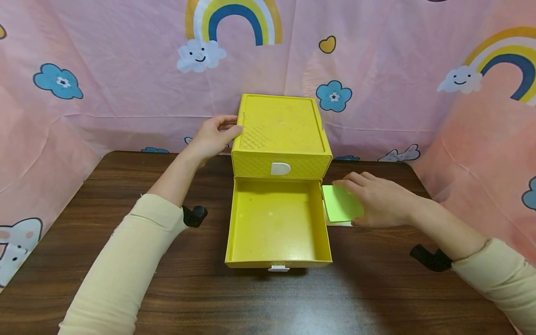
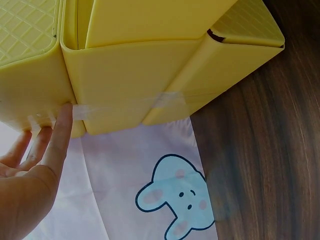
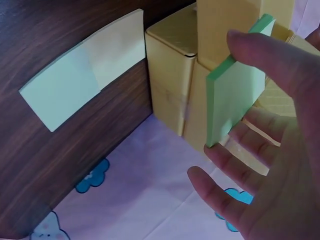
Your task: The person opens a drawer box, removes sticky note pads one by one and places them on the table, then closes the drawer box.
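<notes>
A yellow plastic drawer unit (image 1: 276, 123) stands on the table with its lower drawer (image 1: 274, 221) pulled out toward me. My left hand (image 1: 213, 137) rests against the unit's left side, thumb near the top edge; in the left wrist view, extended fingertips (image 2: 65, 112) touch the yellow wall. To the right of the drawer, my right hand (image 1: 372, 200) holds a bright green sticky note pad (image 1: 341, 204). The right wrist view shows the pad (image 3: 235, 90) by its edges, between thumb and fingers, raised off the table.
Beneath the held pad, a pale green note pad (image 3: 60, 100) and a cream one (image 3: 117, 50) lie together on the table beside the unit. The dark wooden table (image 1: 201, 288) backs onto a pink patterned cloth (image 1: 138, 70). The upper drawer, with a white handle (image 1: 280, 168), is closed.
</notes>
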Motion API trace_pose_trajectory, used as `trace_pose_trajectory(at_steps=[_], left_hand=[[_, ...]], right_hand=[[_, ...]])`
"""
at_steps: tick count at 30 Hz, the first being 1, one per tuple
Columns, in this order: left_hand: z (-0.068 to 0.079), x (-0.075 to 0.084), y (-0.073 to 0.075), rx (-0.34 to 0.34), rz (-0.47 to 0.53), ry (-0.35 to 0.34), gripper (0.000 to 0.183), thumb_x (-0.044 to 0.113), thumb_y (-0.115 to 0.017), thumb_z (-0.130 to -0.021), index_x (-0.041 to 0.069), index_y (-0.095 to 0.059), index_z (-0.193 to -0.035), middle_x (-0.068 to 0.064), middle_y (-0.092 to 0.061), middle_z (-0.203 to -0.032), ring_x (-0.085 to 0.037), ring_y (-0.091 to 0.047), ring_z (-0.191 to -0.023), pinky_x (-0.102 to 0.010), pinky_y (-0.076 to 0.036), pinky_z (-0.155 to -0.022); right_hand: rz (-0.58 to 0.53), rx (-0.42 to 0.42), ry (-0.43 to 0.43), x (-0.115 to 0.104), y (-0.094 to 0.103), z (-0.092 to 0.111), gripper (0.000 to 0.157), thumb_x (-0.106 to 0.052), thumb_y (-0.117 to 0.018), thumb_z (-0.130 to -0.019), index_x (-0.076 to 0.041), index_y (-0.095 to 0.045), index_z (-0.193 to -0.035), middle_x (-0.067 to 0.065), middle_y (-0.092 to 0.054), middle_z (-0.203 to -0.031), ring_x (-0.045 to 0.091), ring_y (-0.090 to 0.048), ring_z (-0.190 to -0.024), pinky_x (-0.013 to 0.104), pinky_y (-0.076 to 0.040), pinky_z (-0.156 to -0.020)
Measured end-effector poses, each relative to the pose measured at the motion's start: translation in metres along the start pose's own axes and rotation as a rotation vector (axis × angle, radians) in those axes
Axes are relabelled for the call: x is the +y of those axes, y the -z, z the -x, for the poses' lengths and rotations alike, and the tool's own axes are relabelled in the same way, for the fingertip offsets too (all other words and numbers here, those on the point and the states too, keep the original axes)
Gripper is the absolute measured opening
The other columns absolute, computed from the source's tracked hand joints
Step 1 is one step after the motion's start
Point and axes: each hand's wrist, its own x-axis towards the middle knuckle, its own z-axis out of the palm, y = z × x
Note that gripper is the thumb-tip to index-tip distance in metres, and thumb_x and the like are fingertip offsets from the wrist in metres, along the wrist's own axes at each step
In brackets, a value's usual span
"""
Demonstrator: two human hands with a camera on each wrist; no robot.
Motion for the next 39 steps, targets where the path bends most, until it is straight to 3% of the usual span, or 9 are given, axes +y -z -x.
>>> trace_pose_trajectory(at_steps=[8,25,39], left_hand=[[-0.001,0.001,0.000,0.009,0.007,0.015,0.056,0.038,-0.052,-0.085,0.015,-0.034,-0.133,-0.003,-0.041,-0.129,-0.018,-0.049,-0.104,-0.032,-0.050,-0.077],[0.001,0.000,0.001,0.001,-0.002,-0.020,0.055,0.035,-0.051,-0.086,0.013,-0.035,-0.133,-0.006,-0.042,-0.129,-0.019,-0.043,-0.113,-0.034,-0.044,-0.087],[0.000,-0.001,0.000,-0.006,0.032,-0.010,0.054,0.034,-0.051,-0.086,0.014,-0.034,-0.134,-0.005,-0.042,-0.128,-0.019,-0.047,-0.108,-0.032,-0.051,-0.075]], right_hand=[[-0.027,0.027,-0.011,0.010,-0.014,0.006,0.080,-0.034,-0.075,-0.058,-0.013,-0.040,-0.127,0.000,-0.046,-0.112,0.016,-0.045,-0.090,0.029,-0.044,-0.066],[-0.060,-0.004,-0.074,0.033,-0.045,0.014,0.079,-0.031,-0.075,-0.059,-0.012,-0.040,-0.128,0.002,-0.045,-0.114,0.020,-0.045,-0.093,0.034,-0.045,-0.070],[-0.069,0.003,-0.125,0.060,-0.072,0.026,0.075,-0.029,-0.076,-0.056,-0.010,-0.046,-0.123,0.004,-0.049,-0.106,0.022,-0.049,-0.088,0.035,-0.046,-0.065]])
